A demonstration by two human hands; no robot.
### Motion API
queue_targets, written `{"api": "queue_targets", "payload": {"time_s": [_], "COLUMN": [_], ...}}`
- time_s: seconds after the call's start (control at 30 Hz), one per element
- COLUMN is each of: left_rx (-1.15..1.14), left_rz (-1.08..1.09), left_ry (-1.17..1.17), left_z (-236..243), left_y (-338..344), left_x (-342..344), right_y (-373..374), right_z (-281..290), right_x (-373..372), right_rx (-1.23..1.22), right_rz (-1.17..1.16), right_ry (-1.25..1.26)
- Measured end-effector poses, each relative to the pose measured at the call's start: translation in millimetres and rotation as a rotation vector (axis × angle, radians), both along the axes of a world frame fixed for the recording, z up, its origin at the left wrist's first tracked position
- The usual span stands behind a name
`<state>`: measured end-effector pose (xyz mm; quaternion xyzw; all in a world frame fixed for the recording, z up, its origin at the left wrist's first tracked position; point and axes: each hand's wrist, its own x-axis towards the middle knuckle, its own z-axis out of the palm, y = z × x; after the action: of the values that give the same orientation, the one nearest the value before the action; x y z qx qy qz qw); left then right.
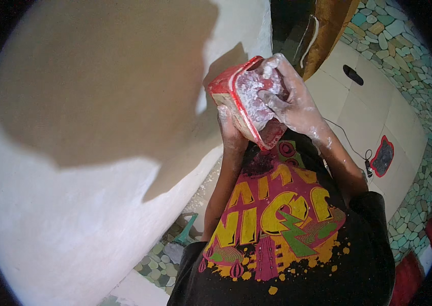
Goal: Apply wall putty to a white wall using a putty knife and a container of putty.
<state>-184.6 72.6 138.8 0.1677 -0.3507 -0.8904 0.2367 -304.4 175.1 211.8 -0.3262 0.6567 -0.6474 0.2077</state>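
Note:
A red, box-shaped container [221, 84] with a pale, stained side is tilted in front of my chest. Thick white paste or wet powder [251, 94] coats its inside; I cannot tell which. My left hand [230, 127] is closed around the container from below and the left side, its fingers partly hidden behind it. My right hand [297, 104], smeared with white up to the wrist, reaches into the container. Its thumb and fingers are curled into the white stuff, and the fingertips are partly covered.
A broad white wall [73, 214] with a large shadow fills the left. On the pale tiled floor [335, 97] lie a dark oval object [353, 75], a thin cable [346, 133] and a red-edged dark piece [383, 156]. A teal tool [187, 229] lies near the wall's foot.

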Motion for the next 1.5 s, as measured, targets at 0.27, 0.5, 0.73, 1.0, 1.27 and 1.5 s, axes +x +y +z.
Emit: {"api": "queue_targets", "payload": {"time_s": [0.27,0.5,0.73,1.0,1.27,1.5], "left_rx": [0.12,0.049,0.125,0.311,0.379,0.426], "left_rz": [-0.006,0.009,-0.104,-0.071,-0.019,0.052], "left_ry": [-0.067,-0.155,-0.18,-0.27,-0.297,-0.343], "left_z": [7,2,-24,-48,-46,-31], "left_y": [2,-2,-20,-8,1,7], "left_x": [2,5,27,74,91,95], "right_y": [29,39,51,1,-40,-76], "right_z": [-13,3,-31,-96,-116,-133], "right_x": [-19,-25,-34,-56,-78,-88], "right_rx": [-0.188,-0.286,-0.31,-0.183,0.066,0.025], "right_rz": [0.095,0.044,-0.044,-0.284,-0.343,-0.425], "right_ry": [-0.24,-0.313,-0.591,-0.404,-0.107,0.345]}}
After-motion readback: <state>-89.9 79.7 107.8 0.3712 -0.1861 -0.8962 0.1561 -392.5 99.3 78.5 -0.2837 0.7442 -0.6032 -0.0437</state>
